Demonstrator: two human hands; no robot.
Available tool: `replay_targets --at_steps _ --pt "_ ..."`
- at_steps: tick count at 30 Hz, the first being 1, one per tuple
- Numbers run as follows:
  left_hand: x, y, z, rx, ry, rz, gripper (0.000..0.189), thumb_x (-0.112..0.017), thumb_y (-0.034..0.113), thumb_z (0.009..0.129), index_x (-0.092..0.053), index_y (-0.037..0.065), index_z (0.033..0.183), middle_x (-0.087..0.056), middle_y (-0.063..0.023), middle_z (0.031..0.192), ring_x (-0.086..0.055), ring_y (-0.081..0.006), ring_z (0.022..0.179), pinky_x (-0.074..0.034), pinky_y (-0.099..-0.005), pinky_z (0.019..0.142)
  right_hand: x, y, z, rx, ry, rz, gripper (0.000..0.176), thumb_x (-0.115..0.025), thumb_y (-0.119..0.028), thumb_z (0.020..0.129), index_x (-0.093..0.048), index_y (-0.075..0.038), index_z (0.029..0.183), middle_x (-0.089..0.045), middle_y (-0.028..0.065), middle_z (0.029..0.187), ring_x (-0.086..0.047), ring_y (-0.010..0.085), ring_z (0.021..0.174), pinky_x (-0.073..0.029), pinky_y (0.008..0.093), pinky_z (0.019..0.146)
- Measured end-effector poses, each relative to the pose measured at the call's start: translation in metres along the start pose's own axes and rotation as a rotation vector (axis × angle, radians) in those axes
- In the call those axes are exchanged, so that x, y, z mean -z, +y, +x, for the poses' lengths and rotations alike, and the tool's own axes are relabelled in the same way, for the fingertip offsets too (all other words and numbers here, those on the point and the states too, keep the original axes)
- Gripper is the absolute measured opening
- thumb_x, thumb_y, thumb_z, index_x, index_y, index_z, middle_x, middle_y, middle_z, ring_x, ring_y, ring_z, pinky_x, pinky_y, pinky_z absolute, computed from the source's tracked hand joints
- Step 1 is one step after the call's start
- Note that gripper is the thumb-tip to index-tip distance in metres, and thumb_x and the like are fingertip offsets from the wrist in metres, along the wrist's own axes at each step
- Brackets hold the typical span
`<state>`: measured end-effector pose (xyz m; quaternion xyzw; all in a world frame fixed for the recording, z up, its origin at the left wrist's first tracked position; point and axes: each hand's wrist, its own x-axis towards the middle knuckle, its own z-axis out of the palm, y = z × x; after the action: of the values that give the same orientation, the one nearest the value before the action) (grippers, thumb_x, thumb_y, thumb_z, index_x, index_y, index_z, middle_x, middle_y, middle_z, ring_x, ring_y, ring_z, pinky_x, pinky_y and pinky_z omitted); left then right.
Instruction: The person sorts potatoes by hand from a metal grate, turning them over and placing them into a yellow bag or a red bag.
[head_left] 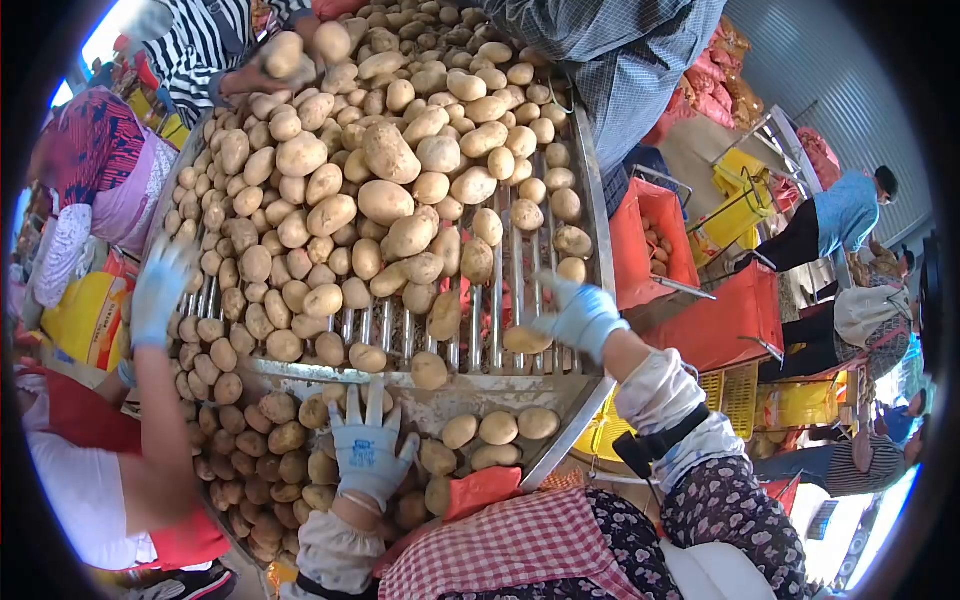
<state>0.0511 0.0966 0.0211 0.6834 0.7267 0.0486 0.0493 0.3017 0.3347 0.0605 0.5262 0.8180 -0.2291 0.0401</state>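
Many potatoes (388, 152) lie heaped on a sorting table with metal rollers (497, 310). My left hand (368, 455), in a pale blue and white glove, is open with its fingers spread, reaching over the potatoes in the lower bin (270, 465) just below the table's front ledge (330, 372). My right hand (582, 318), gloved alike, is over the right end of the rollers, its fingers apart and slightly blurred. A single potato (527, 340) lies on the rollers right beside its fingertips. Several potatoes (498, 428) rest near the lower bin's right side.
At the left, another person's gloved hand (160, 295) reaches to the table's edge. A person in striped sleeves (200, 45) holds potatoes at the far end; another in dark clothing (625, 60) leans over. Red crates (655, 240) and yellow crates (740, 195) stand to the right.
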Motion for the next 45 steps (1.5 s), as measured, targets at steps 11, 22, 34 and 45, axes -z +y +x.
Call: replay_targets --at_steps 11,22,34,45 --pt "0.022 0.061 0.038 -0.274 0.321 -0.971 0.064 -0.065 0.011 0.088 -0.033 -0.002 0.141 -0.041 -0.0145 0.142 -0.051 -0.0237 0.119 -0.041 -0.0350 0.101 -0.066 -0.003 -0.051 0.084 -0.495 1.894 0.060 -0.055 -0.054 0.089 -0.056 0.001 0.115 -0.065 0.0110 0.102 -0.064 0.0224 0.092 -0.051 0.0335 0.084" --pt "0.007 0.103 0.072 -0.520 0.320 -0.923 0.079 -0.065 0.027 0.081 -0.026 0.007 0.146 -0.039 -0.0238 0.141 -0.046 -0.0431 0.123 -0.037 -0.0476 0.104 -0.054 -0.023 -0.106 0.343 -0.202 1.425 0.069 -0.077 -0.022 0.078 -0.041 -0.002 0.133 -0.056 0.0100 0.121 -0.056 0.0188 0.109 -0.045 0.0352 0.095" --pt "-0.040 0.014 0.097 -0.019 0.123 0.152 0.052 -0.041 0.045 0.093 -0.049 0.019 0.137 -0.037 -0.0167 0.146 -0.022 -0.0408 0.138 -0.005 -0.0599 0.112 -0.055 0.182 -0.174 -0.250 0.448 -0.020 0.051 -0.063 -0.031 0.086 -0.051 -0.003 0.127 -0.059 0.0157 0.122 -0.057 0.0325 0.109 -0.043 0.0388 0.096" --pt "0.017 0.024 0.172 -0.079 0.549 -0.274 0.075 -0.068 0.022 0.080 -0.031 0.005 0.143 -0.040 -0.0252 0.140 -0.040 -0.0434 0.126 -0.031 -0.0489 0.107 -0.046 0.028 0.008 0.001 0.521 -0.252 0.052 -0.065 -0.035 0.077 -0.057 -0.012 0.124 -0.041 0.0186 0.139 -0.035 0.0397 0.130 -0.023 0.0540 0.109"
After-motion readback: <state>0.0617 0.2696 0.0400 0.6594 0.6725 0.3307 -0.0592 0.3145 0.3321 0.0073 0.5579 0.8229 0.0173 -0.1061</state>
